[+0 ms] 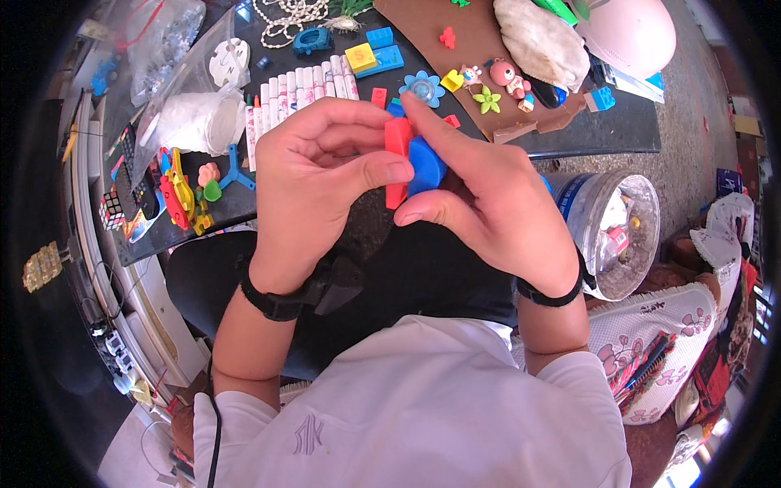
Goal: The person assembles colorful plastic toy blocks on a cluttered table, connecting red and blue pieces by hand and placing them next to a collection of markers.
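Observation:
In front of my chest, above the table's near edge, both hands meet around small plastic toy pieces. My left hand [313,183] is closed on a red toy block [397,137], its thumb pressed across the front. My right hand [512,199] grips a blue toy block [425,167] with index finger and thumb. The red and blue blocks sit side by side, touching; whether they are joined I cannot tell. Further bits of red and blue show at the fingertips, partly covered by my fingers.
Behind my hands lie a row of markers [297,91], yellow and blue blocks [360,57], and a blue flower piece [421,88]. Small toys rest on a brown sheet [443,61]. At left are colourful toys [175,195] and plastic bags [195,122]. A bucket [622,236] stands at right.

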Motion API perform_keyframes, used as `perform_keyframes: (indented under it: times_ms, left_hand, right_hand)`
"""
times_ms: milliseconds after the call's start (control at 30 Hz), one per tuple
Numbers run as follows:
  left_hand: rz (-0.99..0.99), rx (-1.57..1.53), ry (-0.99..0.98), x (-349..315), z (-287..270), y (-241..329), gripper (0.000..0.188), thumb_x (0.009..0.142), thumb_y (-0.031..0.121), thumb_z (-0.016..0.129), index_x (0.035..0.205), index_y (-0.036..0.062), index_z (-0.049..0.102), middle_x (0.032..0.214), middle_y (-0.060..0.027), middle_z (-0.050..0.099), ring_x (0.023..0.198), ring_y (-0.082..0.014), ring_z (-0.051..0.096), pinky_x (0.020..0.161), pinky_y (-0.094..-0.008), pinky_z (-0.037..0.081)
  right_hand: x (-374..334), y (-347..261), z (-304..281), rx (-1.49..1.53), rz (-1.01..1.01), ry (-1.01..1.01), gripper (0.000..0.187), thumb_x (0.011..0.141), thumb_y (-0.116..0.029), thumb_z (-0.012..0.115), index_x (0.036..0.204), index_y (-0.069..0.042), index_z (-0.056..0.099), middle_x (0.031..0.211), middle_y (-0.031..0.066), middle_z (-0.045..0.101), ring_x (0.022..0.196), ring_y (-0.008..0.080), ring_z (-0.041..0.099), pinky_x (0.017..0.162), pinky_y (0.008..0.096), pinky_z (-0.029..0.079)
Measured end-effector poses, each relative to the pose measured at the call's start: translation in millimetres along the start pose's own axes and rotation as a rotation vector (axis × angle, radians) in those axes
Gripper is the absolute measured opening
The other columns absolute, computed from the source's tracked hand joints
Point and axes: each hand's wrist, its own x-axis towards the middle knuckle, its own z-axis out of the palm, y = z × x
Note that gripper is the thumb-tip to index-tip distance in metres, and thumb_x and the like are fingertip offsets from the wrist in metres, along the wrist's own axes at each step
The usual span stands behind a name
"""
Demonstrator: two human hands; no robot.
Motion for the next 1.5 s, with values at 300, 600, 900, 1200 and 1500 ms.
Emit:
perform_keyframes:
  times_ms: [300, 600, 900, 1200, 1500]
  left_hand:
    - [-0.098, 0.092, -0.084, 4.2, 5.1, 0.1, 0.039, 0.086, -0.004, 0.079, 0.122, -0.0060, 0.066, 0.110, -0.0136, 0.075, 0.098, -0.0160, 0.072, 0.087, -0.0279, 0.059]
    - [0.359, 1.057, -0.030, 23.7, -16.1, -18.7, 0.040, 0.083, 0.001, 0.079, 0.123, 0.0055, 0.071, 0.118, -0.0119, 0.073, 0.103, -0.0279, 0.070, 0.087, -0.0338, 0.056]
    - [0.381, 1.196, -0.168, 30.7, -2.7, -39.5, 0.060, 0.078, 0.009, 0.082, 0.135, 0.0090, 0.065, 0.135, -0.0102, 0.063, 0.121, -0.0339, 0.058, 0.103, -0.0431, 0.050]
    - [0.483, 1.272, -0.203, 35.1, 1.1, -54.6, 0.051, 0.080, 0.007, 0.078, 0.129, 0.0086, 0.067, 0.130, -0.0086, 0.066, 0.122, -0.0343, 0.057, 0.104, -0.0440, 0.049]
    - [0.602, 1.112, 0.029, 37.7, -12.3, -16.3, 0.044, 0.082, 0.007, 0.080, 0.124, 0.0064, 0.069, 0.122, -0.0111, 0.069, 0.112, -0.0314, 0.064, 0.097, -0.0394, 0.051]
  right_hand:
    - [-17.2, 14.7, 13.2, 0.134, 0.163, 0.095, 0.077, 0.079, -0.023, 0.090, 0.145, -0.003, 0.057, 0.086, 0.0072, 0.072, 0.070, 0.0065, 0.064, 0.064, 0.0239, 0.052]
    - [-30.0, 49.3, 15.0, -0.050, 0.410, 0.283, 0.054, 0.080, -0.019, 0.091, 0.124, -0.004, 0.063, 0.072, 0.0079, 0.068, 0.060, 0.0146, 0.069, 0.056, 0.0270, 0.054]
    - [-20.5, 59.3, 30.8, -0.180, 0.274, 0.334, 0.054, 0.079, -0.019, 0.091, 0.125, -0.004, 0.067, 0.069, 0.0050, 0.061, 0.058, 0.0080, 0.059, 0.057, 0.0235, 0.051]
    - [-33.7, 62.5, 31.0, -0.133, 0.290, 0.269, 0.055, 0.080, -0.013, 0.088, 0.129, -0.003, 0.065, 0.083, 0.0156, 0.069, 0.068, 0.0240, 0.070, 0.062, 0.0337, 0.057]
    - [-21.0, 59.4, 33.0, -0.233, 0.217, 0.295, 0.052, 0.079, -0.019, 0.087, 0.125, -0.005, 0.068, 0.079, 0.0109, 0.068, 0.065, 0.0228, 0.068, 0.060, 0.0331, 0.054]
